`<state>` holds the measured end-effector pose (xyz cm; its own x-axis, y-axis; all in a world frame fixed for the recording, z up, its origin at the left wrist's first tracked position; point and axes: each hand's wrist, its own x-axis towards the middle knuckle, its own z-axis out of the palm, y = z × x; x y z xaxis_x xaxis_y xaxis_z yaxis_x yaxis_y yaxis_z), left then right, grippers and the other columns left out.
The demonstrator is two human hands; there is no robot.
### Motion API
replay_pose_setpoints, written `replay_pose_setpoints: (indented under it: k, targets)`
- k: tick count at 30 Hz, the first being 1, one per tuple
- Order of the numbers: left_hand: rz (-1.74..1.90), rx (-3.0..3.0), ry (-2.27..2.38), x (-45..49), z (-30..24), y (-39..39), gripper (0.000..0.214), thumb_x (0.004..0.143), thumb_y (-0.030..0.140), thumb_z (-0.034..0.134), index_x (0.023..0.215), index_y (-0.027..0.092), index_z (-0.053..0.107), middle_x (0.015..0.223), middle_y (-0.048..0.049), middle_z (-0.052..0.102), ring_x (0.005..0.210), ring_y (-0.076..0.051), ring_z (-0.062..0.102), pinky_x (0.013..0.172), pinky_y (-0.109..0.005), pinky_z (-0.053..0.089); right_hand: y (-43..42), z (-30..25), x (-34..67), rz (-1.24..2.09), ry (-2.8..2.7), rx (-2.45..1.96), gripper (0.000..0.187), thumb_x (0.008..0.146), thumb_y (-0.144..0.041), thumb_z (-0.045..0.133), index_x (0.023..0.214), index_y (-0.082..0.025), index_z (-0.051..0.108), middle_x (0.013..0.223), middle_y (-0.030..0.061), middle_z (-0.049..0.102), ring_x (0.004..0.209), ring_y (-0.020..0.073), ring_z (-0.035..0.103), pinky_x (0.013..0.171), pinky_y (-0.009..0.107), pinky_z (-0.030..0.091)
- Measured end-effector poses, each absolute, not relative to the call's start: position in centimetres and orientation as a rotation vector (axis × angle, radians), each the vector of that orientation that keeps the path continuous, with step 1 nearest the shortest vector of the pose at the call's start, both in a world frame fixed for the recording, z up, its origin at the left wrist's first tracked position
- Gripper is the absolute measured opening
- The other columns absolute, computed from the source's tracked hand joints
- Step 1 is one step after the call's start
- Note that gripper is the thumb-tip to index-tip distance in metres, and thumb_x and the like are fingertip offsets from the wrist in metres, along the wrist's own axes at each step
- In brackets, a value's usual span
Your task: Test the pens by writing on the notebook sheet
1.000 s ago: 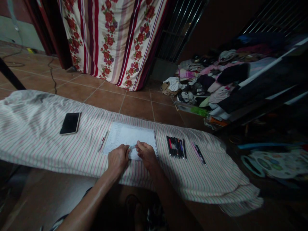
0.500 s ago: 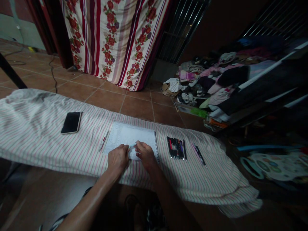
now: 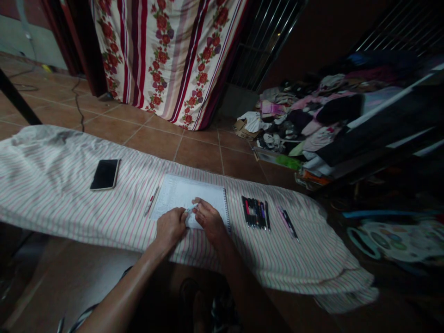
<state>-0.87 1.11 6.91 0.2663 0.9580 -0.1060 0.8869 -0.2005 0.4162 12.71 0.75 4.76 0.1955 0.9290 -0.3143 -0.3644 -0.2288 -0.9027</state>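
Observation:
A spiral notebook [image 3: 187, 196] lies open on a striped cloth [image 3: 62, 194] that covers a long board. Over its near edge my left hand [image 3: 169, 227] and my right hand [image 3: 208, 221] meet, both pinched on a small light-coloured pen [image 3: 190, 210] held between their fingertips. A red and white pen [image 3: 151, 201] lies just left of the notebook. A row of several dark pens [image 3: 255, 212] lies to the right of it, and two more pens [image 3: 287, 220] lie further right.
A black phone [image 3: 104, 174] lies face up on the cloth to the left. Beyond the board are a tiled floor, a flowered curtain [image 3: 166, 55] and a heap of clothes [image 3: 305, 120] at the right. A cable runs over the floor at the far left.
Both hands stay pinched on the small pen over the notebook, with only slight finger movement. The view has shifted a little.

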Motion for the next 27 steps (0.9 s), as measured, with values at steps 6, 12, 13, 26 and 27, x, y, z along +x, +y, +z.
replay_pose_setpoints:
  k: [6,12,13,26,27]
  targets:
    - [0.22,2.189,1.705,-0.8,7.3,0.7,0.033,0.091,0.033,0.029,0.096,0.023,0.06,0.094,-0.0048,0.067,0.083,-0.019,0.064,0.064,-0.027,0.04,1.5,4.4,12.6,1.318,-0.589,-1.443,0.033,0.055,-0.045,0.073,0.062,-0.016,0.058,0.059,0.0006,0.059,0.051,0.0093,0.053,0.044,0.019,0.038]
    - [0.2,2.216,1.713,-0.9,7.4,0.7,0.03,0.09,0.03,0.031,0.095,0.023,0.06,0.093,-0.0044,0.066,0.081,-0.019,0.064,0.061,-0.026,0.039,1.7,3.8,12.9,1.242,-0.652,-1.477,0.029,0.055,-0.04,0.072,0.063,-0.014,0.063,0.055,0.0014,0.062,0.049,0.0088,0.051,0.043,0.019,0.032]
    - [0.198,2.219,1.711,-0.9,7.4,0.7,0.03,0.09,0.03,0.031,0.095,0.023,0.059,0.093,-0.0044,0.066,0.081,-0.019,0.064,0.061,-0.026,0.038,1.7,3.8,12.9,1.236,-0.656,-1.476,0.029,0.055,-0.04,0.072,0.064,-0.014,0.063,0.056,0.0016,0.062,0.05,0.0089,0.051,0.044,0.019,0.033]
    - [0.17,2.241,1.709,-0.9,7.3,0.6,0.031,0.09,0.028,0.029,0.096,0.022,0.059,0.093,-0.0052,0.065,0.081,-0.019,0.063,0.059,-0.028,0.038,1.8,3.6,12.4,1.23,-0.609,-1.476,0.032,0.051,-0.042,0.074,0.062,-0.015,0.061,0.057,-0.0002,0.06,0.054,0.0093,0.052,0.053,0.022,0.04]
    - [0.169,2.238,1.705,-0.8,7.3,0.7,0.031,0.09,0.029,0.03,0.095,0.022,0.059,0.093,-0.0048,0.066,0.081,-0.019,0.063,0.059,-0.028,0.038,1.8,3.7,12.5,1.223,-0.612,-1.47,0.031,0.05,-0.04,0.075,0.062,-0.014,0.062,0.056,-0.0002,0.06,0.054,0.0094,0.052,0.053,0.022,0.04]
